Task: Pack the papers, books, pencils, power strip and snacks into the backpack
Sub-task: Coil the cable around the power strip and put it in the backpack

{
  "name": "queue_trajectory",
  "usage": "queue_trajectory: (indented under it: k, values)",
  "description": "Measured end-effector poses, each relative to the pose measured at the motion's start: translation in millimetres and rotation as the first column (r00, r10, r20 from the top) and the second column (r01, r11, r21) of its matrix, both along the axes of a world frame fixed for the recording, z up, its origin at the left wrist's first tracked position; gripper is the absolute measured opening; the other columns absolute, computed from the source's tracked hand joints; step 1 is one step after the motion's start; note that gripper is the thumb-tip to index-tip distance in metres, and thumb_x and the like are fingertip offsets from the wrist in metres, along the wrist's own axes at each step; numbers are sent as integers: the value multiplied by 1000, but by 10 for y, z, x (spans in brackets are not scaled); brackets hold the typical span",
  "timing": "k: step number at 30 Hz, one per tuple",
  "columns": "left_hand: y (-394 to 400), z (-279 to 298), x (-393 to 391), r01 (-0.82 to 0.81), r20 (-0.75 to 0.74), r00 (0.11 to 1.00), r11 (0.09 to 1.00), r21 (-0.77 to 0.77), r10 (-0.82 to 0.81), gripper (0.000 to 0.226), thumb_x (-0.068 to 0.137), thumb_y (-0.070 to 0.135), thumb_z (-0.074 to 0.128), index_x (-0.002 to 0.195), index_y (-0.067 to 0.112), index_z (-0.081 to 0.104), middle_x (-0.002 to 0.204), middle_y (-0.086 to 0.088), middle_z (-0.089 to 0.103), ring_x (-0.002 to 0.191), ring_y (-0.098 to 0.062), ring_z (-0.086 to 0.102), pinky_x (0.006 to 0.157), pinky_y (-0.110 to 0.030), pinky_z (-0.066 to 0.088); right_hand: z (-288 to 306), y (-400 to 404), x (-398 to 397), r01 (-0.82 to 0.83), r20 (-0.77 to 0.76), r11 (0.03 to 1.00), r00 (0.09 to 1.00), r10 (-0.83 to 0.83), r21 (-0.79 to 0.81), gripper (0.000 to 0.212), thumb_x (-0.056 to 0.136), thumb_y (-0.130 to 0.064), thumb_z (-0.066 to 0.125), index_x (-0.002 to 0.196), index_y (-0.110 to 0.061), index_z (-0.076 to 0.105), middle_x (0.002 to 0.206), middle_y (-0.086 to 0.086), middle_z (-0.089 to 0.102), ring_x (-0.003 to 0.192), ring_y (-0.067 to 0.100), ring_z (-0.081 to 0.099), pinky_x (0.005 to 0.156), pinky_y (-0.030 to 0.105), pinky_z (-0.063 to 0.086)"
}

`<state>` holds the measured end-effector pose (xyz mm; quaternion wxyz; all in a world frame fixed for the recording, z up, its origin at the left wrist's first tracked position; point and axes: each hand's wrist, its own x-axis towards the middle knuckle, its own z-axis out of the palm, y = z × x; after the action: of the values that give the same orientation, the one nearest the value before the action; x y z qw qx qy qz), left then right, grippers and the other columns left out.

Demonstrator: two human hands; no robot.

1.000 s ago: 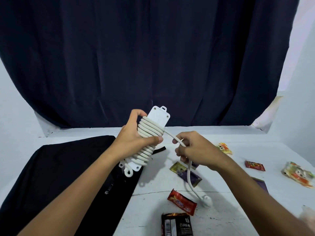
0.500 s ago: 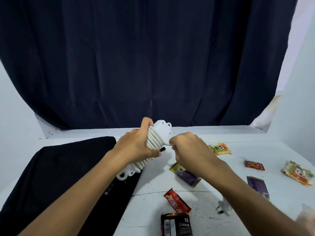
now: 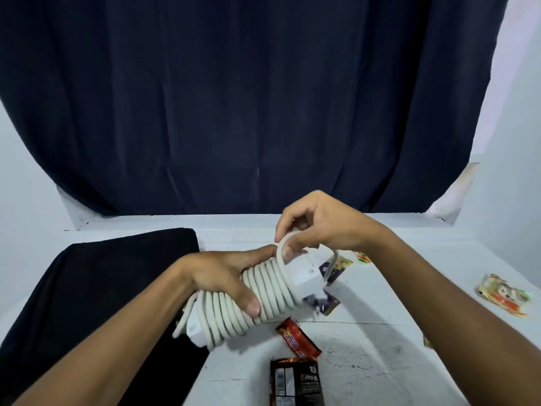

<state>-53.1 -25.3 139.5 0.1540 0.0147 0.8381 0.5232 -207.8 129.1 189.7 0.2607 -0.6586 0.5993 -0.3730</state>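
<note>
gripping the white power strip (image 3: 301,276), cord coiled round it, at frame centre: left hand (image 3: 222,276) clamped on the coils, right hand (image 3: 319,227) pinching the cord's last loop. black backpack (image 3: 96,288) flat at lower left, contents unseen. red snack bar (image 3: 297,338) below, lettering unreadable; barcoded dark wrapper (image 3: 295,382).

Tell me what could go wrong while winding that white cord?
The last loop of cord is only pinched by the right hand; if it slips, the coils on the power strip held by the left hand may unwind. The dangling end could also sweep the red snack off the table.
</note>
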Motion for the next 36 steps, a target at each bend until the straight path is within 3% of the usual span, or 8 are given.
queue_trajectory:
  k: [4, 7, 11, 15, 20, 26, 32, 36]
  values:
    - [151, -127, -36, 236, -91, 971, 840, 488, -220, 106, 77, 19, 79, 148, 7, 1, 117, -8, 65, 96, -20, 69, 77, -33, 58, -45, -67, 10, -97, 362, 994, 926, 109, -51, 20, 74, 13, 68, 83, -4, 62, 65, -6, 56, 52, 2, 55, 52, 15, 45]
    - [271, -160, -56, 297, -182, 955, 718, 630, -235, 95, 85, 9, 71, 142, 1, -5, 117, -11, 65, 95, -24, 70, 77, -35, 58, -55, -99, -40, -92, 472, 995, 877, 93, -24, 13, 72, 2, 67, 74, -11, 70, 76, 8, 56, 55, 8, 57, 52, 18, 47]
    - [369, -183, -65, 293, -231, 955, 686, 666, -184, 87, 85, 8, 69, 140, 0, 2, 120, -8, 65, 103, -19, 68, 83, -29, 56, -152, -83, -118, -99, 494, 995, 867, 75, 24, 13, 75, -5, 64, 69, -13, 72, 79, 13, 56, 58, 10, 57, 56, 19, 47]
    - [365, -258, -80, 183, -198, 978, 702, 688, -61, 97, 77, 15, 79, 141, -1, 9, 108, -9, 67, 91, -20, 70, 75, -30, 57, -317, -38, -190, -70, 568, 997, 820, 74, -29, 29, 84, -13, 54, 60, -16, 70, 76, 7, 59, 61, 11, 57, 60, 20, 46]
    - [382, -334, -139, 195, -248, 969, 617, 762, 0, 92, 76, 13, 80, 139, 0, 14, 106, -12, 67, 88, -23, 71, 74, -31, 58, -442, 1, -214, 48, 557, 993, 830, 19, -106, 28, 92, -19, 54, 75, 0, 68, 82, 11, 60, 68, 12, 58, 65, 20, 46]
    - [403, -361, -190, 96, -205, 971, 585, 805, 123, 79, 70, 17, 85, 125, -3, 33, 96, -22, 65, 74, -31, 71, 62, -38, 59, -572, 4, -198, 78, 653, 993, 757, -2, -87, 69, 67, -71, 67, 98, -10, 73, 108, 17, 60, 101, 32, 46, 86, 46, 31]
    - [409, -329, -178, -19, -160, 958, 611, 792, 237, 86, 61, 23, 90, 125, -4, 40, 89, -24, 61, 64, -31, 69, 55, -35, 58, -643, 57, -176, 7, 644, 995, 763, 59, -101, 88, 63, -61, 77, 126, -3, 59, 110, 22, 53, 101, 36, 44, 83, 44, 34]
    - [393, -340, -153, -12, -142, 969, 613, 790, 202, 60, 67, 22, 87, 114, -1, 58, 89, -22, 64, 65, -30, 69, 57, -37, 59, -665, 74, -129, 40, 583, 993, 812, 30, -107, 91, 61, -55, 82, 124, 4, 56, 104, 25, 50, 96, 37, 42, 83, 48, 29]
